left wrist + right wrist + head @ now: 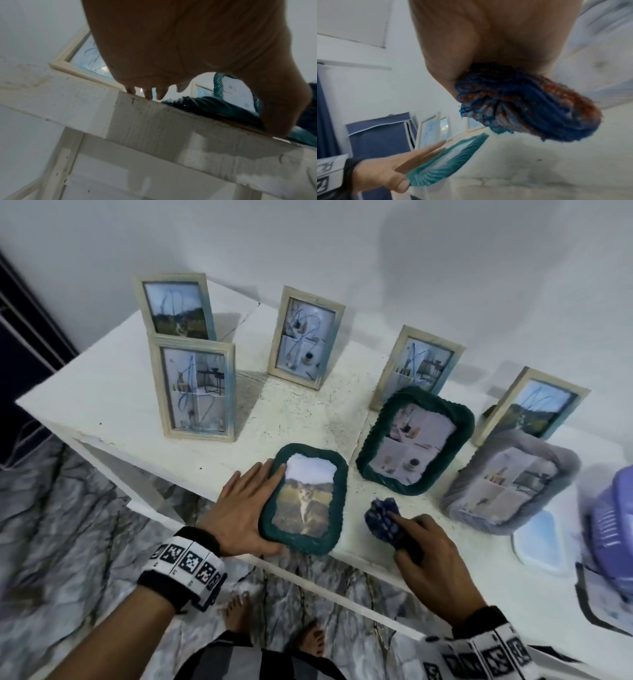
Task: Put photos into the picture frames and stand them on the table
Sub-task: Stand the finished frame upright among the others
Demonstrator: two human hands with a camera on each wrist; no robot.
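Note:
A green woven frame (339, 491) with a cat photo lies flat near the table's front edge. My left hand (253, 508) rests on its left side, with straight fingers along the rim and the thumb at the near corner. In the left wrist view the fingers (147, 94) touch the table top beside the green frame (214, 106). My right hand (411, 539) grips a bunched blue patterned cloth (383, 518) and holds it against the table, right of the frame. The right wrist view shows the cloth (530, 108) wadded under the palm, and the green frame (450, 155).
On the white table (120, 392), several wooden frames with photos stand at the back (195, 388) (305, 337) (416, 368). A second green frame (414, 440) and a grey frame (510, 484) stand at the right. A purple basket (613, 525) and a pale lid (537, 535) lie far right.

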